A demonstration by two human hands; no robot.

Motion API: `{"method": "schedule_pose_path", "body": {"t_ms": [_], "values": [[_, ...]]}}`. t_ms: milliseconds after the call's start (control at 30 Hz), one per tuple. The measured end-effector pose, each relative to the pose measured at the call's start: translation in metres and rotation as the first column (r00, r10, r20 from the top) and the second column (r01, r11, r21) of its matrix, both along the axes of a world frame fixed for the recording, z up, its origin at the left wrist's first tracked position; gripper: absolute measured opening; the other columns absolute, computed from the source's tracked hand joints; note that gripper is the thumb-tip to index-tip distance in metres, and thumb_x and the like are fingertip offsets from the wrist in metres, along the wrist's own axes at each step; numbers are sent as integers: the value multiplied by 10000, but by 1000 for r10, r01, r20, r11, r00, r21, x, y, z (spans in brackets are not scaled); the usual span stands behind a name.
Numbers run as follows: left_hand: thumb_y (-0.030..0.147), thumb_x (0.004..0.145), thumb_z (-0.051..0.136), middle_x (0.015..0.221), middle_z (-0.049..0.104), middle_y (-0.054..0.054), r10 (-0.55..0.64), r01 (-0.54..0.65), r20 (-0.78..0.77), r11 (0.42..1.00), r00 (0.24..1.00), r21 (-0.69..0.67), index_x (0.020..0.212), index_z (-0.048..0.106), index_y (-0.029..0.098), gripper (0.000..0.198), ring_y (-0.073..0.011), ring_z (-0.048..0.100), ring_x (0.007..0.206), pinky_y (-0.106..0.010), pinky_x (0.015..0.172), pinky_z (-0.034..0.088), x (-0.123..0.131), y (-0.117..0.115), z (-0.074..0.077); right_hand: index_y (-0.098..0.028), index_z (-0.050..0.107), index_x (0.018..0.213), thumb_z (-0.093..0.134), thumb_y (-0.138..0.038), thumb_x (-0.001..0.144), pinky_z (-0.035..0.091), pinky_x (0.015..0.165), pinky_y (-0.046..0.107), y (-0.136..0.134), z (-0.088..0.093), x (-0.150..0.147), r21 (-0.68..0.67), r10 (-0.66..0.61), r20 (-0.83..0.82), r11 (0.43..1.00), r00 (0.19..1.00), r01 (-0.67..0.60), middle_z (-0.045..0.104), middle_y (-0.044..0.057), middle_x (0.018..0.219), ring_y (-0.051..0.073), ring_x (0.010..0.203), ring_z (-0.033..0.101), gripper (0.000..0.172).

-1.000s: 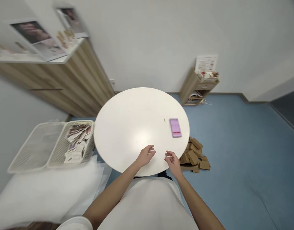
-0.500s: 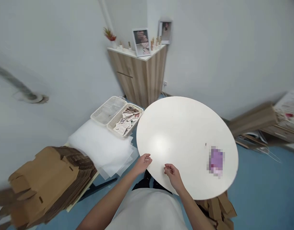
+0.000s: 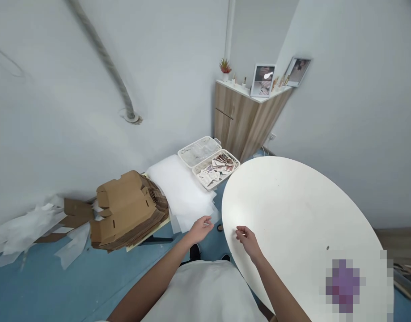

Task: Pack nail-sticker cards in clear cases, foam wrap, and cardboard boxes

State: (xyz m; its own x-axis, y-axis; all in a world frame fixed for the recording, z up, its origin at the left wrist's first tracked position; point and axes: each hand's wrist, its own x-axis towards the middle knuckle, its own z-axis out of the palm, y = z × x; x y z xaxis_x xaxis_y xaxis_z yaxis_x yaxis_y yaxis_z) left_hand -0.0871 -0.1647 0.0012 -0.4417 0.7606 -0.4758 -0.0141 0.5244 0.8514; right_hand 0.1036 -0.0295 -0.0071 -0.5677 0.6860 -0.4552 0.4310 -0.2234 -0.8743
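The left hand [image 3: 201, 229] and right hand [image 3: 248, 241] are apart, fingers loosely curled — the left near the white sheets [image 3: 181, 190], the right over the round worktop [image 3: 292, 210] — flattened cardboard boxes [image 3: 126, 205] stacked farther left.

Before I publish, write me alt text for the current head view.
A person's bare left hand and bare right hand, both seemingly empty, are held forward, the right over a round white table bearing a pixelated purple object. Left of it lie thin white sheets, stacked flat brown cardboard boxes and an open white plastic basket of printed cards.
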Motion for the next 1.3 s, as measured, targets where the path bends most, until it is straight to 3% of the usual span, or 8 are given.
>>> {"method": "schedule_pose_path", "body": {"t_ms": [233, 433, 667, 867, 967, 1033, 1200, 1300], "values": [[419, 689, 553, 1011, 595, -81, 74, -61, -184, 995, 980, 76, 1076, 522, 175, 458, -172, 588, 811, -292, 739, 458, -70, -18, 5, -192, 596, 947, 557, -417, 666, 481, 674, 345, -5, 9, -93, 112, 127, -70, 987, 989, -118, 635, 61, 864, 188, 733, 599, 362], [387, 695, 552, 1009, 602, -77, 50, -29, -205, 994, 978, 107, 1069, 531, 194, 421, -174, 604, 801, -287, 706, 468, -103, -18, 12, -184, 589, 970, 530, -404, 685, 484, 643, 320, -15, 3, -132, 157, 179, -7, 972, 984, -176, 627, 57, 890, 171, 730, 593, 364], [391, 732, 522, 1050, 585, -94, -71, 104, -302, 990, 951, 95, 1109, 512, 182, 431, -194, 595, 840, -310, 720, 459, -130, 10, 13, -189, 578, 964, 520, -369, 698, 466, 732, 330, 16, 9, -165, 259, 135, 21, 956, 991, -135, 633, 50, 898, 167, 761, 590, 326], [351, 761, 495, 1112, 555, -92, -234, 257, -415, 967, 879, -1, 1144, 494, 190, 416, -210, 569, 917, -320, 757, 454, -168, 54, 18, -191, 565, 982, 465, -341, 738, 456, 695, 309, 50, 2, -204, 352, 102, 77, 928, 992, -123, 630, 55, 911, 179, 792, 579, 303], [329, 778, 477, 1143, 539, -83, -305, 315, -447, 948, 841, -56, 1153, 488, 190, 400, -199, 563, 935, -317, 812, 438, -187, 84, 18, -178, 537, 1039, 421, -303, 770, 436, 716, 306, 66, -5, -223, 437, 139, 162, 877, 977, -198, 621, 61, 932, 180, 824, 567, 319], [316, 784, 472, 1146, 538, -79, -350, 342, -467, 934, 812, -105, 1152, 488, 184, 391, -196, 555, 952, -314, 834, 428, -197, 103, 13, -177, 523, 1070, 402, -270, 786, 406, 761, 317, 75, -9, -234, 492, 198, 264, 814, 944, -309, 616, 61, 948, 185, 855, 556, 322], [250, 775, 494, 1136, 545, -102, -477, 362, -498, 877, 724, -315, 1154, 471, 149, 393, -216, 500, 1054, -308, 872, 394, -209, 140, -12, -190, 502, 1101, 406, -210, 802, 259, 889, 361, 89, -19, -259, 524, 306, 551, 597, 777, -607, 621, 74, 958, 203, 925, 529, 315], [225, 761, 518, 1076, 573, -105, -578, 368, -477, 805, 663, -465, 1101, 487, 158, 347, -221, 516, 1028, -302, 824, 404, -211, 156, -26, -193, 494, 1097, 425, -205, 795, 191, 907, 394, 91, -25, -269, 484, 304, 664, 521, 683, -703, 626, 84, 933, 215, 891, 541, 310]]}}
